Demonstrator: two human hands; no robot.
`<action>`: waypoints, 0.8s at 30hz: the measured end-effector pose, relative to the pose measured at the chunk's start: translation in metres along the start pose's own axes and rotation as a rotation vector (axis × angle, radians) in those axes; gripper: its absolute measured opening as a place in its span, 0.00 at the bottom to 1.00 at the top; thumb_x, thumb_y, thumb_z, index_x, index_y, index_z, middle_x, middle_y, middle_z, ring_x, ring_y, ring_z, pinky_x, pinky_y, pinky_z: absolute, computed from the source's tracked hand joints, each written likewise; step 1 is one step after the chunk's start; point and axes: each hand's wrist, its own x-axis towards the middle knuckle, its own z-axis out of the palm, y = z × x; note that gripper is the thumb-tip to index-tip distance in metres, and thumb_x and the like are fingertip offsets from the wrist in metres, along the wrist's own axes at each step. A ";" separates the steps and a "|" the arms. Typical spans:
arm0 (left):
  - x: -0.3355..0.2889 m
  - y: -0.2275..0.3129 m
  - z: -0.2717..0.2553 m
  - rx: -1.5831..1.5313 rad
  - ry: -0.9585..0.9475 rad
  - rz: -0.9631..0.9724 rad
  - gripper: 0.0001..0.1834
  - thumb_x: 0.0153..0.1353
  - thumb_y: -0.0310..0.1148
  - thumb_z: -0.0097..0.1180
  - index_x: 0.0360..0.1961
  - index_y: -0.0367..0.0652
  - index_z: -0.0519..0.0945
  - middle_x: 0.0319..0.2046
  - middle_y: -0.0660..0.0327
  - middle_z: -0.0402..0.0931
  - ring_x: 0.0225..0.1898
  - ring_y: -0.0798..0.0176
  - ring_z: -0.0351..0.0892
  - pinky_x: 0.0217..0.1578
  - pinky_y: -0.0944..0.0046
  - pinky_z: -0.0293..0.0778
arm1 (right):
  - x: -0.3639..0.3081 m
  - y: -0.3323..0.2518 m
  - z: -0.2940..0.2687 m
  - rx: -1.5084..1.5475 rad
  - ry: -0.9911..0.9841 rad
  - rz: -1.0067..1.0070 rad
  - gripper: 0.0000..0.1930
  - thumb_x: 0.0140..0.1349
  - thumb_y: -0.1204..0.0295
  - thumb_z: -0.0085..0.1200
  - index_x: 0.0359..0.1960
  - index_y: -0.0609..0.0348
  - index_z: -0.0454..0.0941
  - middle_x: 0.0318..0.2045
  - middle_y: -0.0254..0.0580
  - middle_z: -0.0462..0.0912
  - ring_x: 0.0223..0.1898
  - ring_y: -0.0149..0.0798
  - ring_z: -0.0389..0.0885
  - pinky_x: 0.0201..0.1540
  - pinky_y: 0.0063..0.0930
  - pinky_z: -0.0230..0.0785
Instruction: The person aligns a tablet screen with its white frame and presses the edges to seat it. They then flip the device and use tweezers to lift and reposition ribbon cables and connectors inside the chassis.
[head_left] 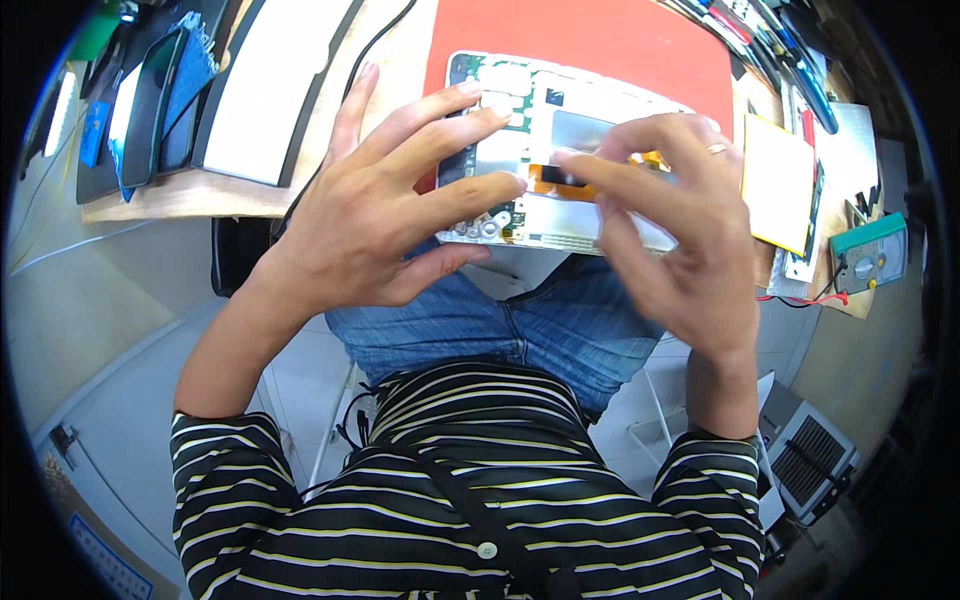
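An opened white tablet (560,120) lies back-up on a red mat (600,40), showing its green circuit board and silver shields. My left hand (390,210) rests spread on the tablet's left part, fingertips pressing the board. My right hand (680,220) hovers over the right part, its fingertips pinching an orange flex ribbon (545,180) with a dark strip near the tablet's front edge.
A wooden bench edge (180,195) carries dark tablets and a white panel (270,90) at left. A yellow pad (778,180), a green meter (868,255) with red wire, and several pens (790,50) lie at right. A grey box (810,455) sits on the floor.
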 end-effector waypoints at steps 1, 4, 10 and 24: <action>0.002 0.001 -0.001 0.015 0.005 0.006 0.28 0.54 0.50 0.74 0.58 0.62 0.86 0.69 0.59 0.75 0.74 0.47 0.69 0.74 0.23 0.47 | 0.000 -0.002 0.005 -0.020 0.017 -0.046 0.21 0.54 0.81 0.61 0.49 0.50 0.91 0.41 0.36 0.83 0.44 0.40 0.78 0.50 0.41 0.60; 0.007 0.006 -0.003 0.029 -0.007 -0.009 0.28 0.53 0.48 0.74 0.57 0.59 0.87 0.68 0.57 0.76 0.73 0.45 0.69 0.74 0.23 0.48 | 0.004 -0.006 0.018 0.024 0.011 -0.045 0.21 0.50 0.80 0.62 0.46 0.49 0.92 0.39 0.33 0.81 0.40 0.41 0.77 0.46 0.43 0.60; 0.007 0.008 0.001 -0.017 0.025 -0.054 0.27 0.48 0.46 0.76 0.52 0.61 0.88 0.66 0.60 0.76 0.70 0.50 0.72 0.71 0.19 0.49 | 0.012 -0.009 0.018 0.049 -0.013 -0.010 0.16 0.47 0.77 0.64 0.40 0.53 0.91 0.35 0.32 0.77 0.40 0.43 0.76 0.46 0.45 0.58; 0.005 0.002 0.001 -0.083 0.008 -0.041 0.28 0.49 0.44 0.78 0.53 0.59 0.87 0.68 0.57 0.75 0.74 0.44 0.67 0.75 0.21 0.43 | -0.013 0.012 0.011 0.074 0.092 0.158 0.19 0.56 0.77 0.62 0.51 0.48 0.91 0.43 0.37 0.82 0.48 0.41 0.78 0.54 0.42 0.61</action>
